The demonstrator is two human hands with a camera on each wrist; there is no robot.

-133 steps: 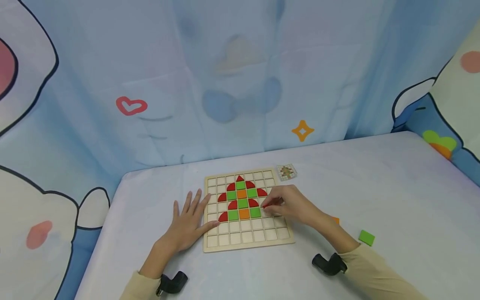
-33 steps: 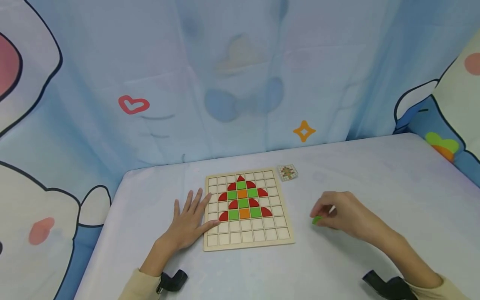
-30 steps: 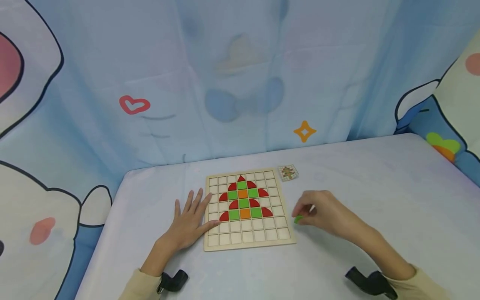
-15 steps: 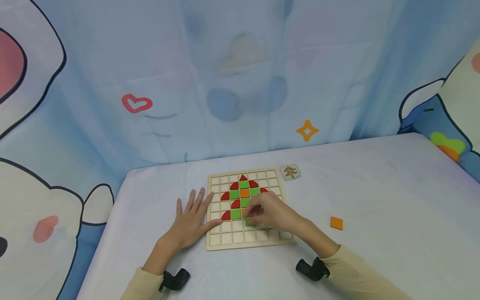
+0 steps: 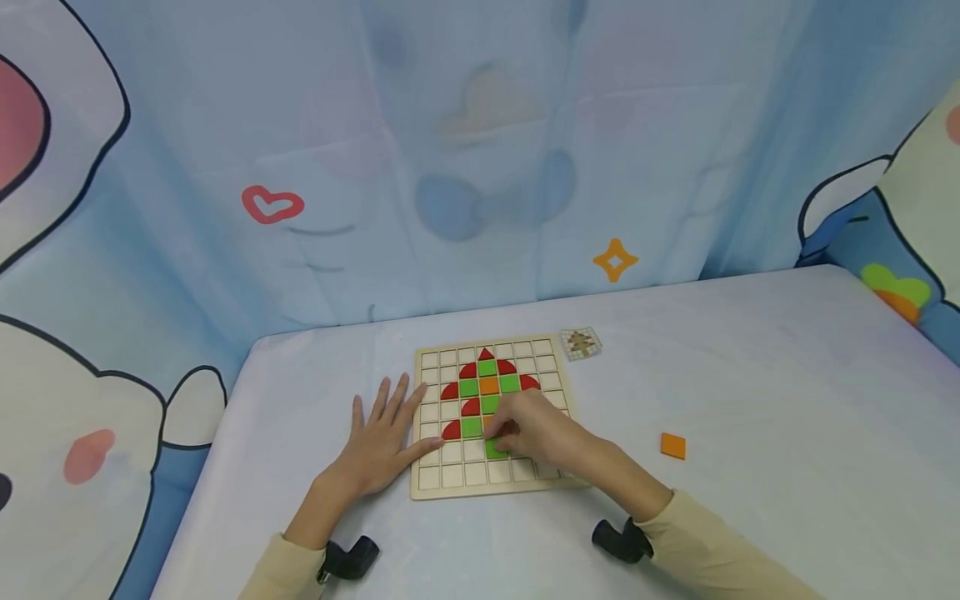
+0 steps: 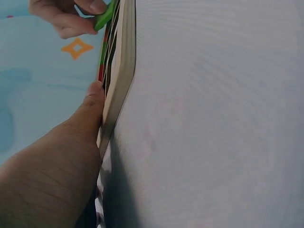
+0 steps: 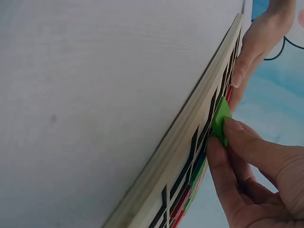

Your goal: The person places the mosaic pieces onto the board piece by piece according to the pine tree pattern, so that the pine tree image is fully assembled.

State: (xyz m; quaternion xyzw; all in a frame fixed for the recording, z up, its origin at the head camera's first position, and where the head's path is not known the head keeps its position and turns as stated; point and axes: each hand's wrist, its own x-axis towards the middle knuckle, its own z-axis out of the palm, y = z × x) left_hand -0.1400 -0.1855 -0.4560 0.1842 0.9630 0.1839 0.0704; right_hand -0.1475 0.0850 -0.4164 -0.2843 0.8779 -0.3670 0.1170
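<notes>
A wooden grid board (image 5: pixel 450 477) lies on the table, with red, green and orange tiles set in a tree-like pattern. My right hand (image 5: pixel 536 429) pinches a green square tile (image 7: pixel 220 121) between thumb and fingers. In the right wrist view that tile is tilted, its lower edge at a cell just below the pattern's middle column. The hand covers part of the pattern's right side in the head view. My left hand (image 5: pixel 378 446) lies with spread, straight fingers on the board's left edge, its thumb (image 6: pixel 92 102) on the board.
A loose orange square tile (image 5: pixel 672 446) lies on the table right of the board. Beyond the board's far right corner is a small pattern card (image 5: pixel 581 343). A blue printed curtain (image 5: pixel 480 167) hangs behind the table's far edge.
My right hand has carried the green tile leftward from the table onto the board, then lowered it at a cell below the middle column. Earlier it set a red tile. The left hand stays.
</notes>
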